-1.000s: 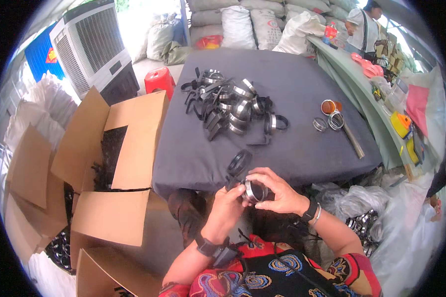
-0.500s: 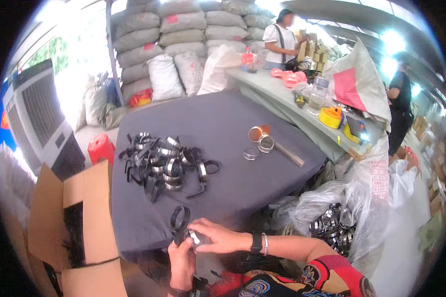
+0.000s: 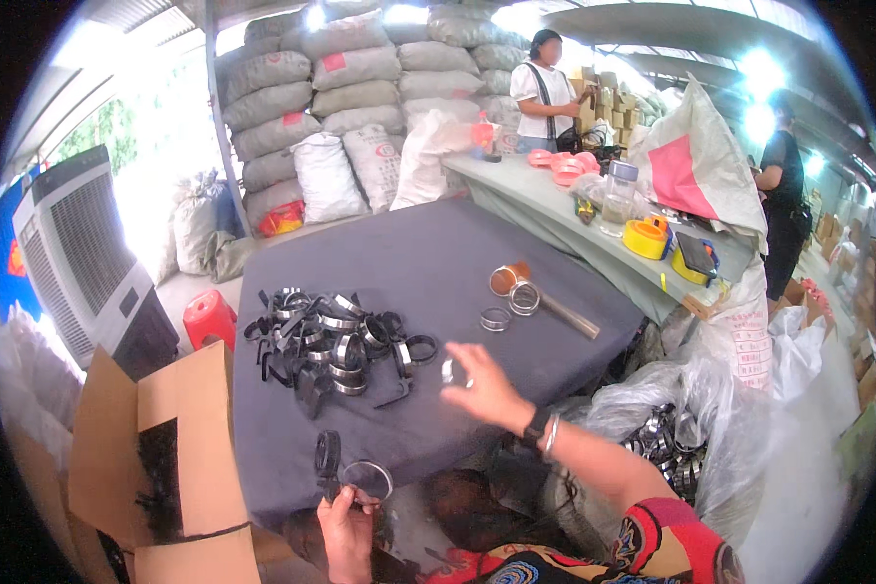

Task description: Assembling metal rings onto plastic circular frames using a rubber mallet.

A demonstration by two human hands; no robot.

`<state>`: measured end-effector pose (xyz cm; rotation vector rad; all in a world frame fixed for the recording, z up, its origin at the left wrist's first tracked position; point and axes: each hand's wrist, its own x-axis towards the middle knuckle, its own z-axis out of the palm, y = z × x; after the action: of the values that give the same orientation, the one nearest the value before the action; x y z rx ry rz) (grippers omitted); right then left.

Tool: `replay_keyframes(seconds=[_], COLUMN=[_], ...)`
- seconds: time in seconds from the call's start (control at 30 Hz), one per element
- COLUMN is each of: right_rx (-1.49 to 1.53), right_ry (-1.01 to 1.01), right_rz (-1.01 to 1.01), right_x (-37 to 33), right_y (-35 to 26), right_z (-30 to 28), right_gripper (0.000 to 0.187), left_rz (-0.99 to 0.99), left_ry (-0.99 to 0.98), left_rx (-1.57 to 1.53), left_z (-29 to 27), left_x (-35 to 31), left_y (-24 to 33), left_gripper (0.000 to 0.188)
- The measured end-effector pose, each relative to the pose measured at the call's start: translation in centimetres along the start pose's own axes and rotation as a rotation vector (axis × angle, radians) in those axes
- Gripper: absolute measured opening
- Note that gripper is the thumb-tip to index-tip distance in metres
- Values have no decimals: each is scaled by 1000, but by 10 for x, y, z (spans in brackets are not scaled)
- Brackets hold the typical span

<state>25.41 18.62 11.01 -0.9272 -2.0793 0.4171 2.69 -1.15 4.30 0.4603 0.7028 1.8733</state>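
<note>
At the table's near edge my left hand (image 3: 346,533) is closed, pinching a black-and-silver ring piece, with a black band loop (image 3: 327,454) standing up and a thin silver ring (image 3: 370,480) leaning beside it. My right hand (image 3: 489,391) is raised over the table, apart from the left, its fingers curled around a short silver metal ring (image 3: 448,373). Beyond the hands lies a heap of silver rings with black strap-like parts (image 3: 339,346). Several loose rings (image 3: 495,319) rest farther right, next to a metal tube (image 3: 566,315).
The grey cloth-covered table (image 3: 428,243) fills the middle. An open cardboard box (image 3: 200,438) stands at the left, by a red stool (image 3: 209,317). A plastic bag of rings (image 3: 667,443) is on the right. A side bench (image 3: 526,185) holds yellow tape rolls (image 3: 646,238).
My right hand has moved away from the left, up and to the right, carrying a silver ring. My left hand has dropped slightly, still holding its ring piece.
</note>
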Motion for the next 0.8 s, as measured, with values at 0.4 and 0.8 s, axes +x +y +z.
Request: replay_keyframes(seconds=[0.4, 0.8], right_rx=[-544, 927], right_ry=[-292, -564], right_rz=[344, 450], right_x=[22, -27], right_y=[130, -55], right_z=[-19, 31], right_gripper=[52, 33], left_rz=[-25, -100], left_ry=[-90, -120], left_rx=[-2, -107], left_z=[-2, 15], left_x=[-12, 0], left_y=[6, -7], left_gripper=[12, 22])
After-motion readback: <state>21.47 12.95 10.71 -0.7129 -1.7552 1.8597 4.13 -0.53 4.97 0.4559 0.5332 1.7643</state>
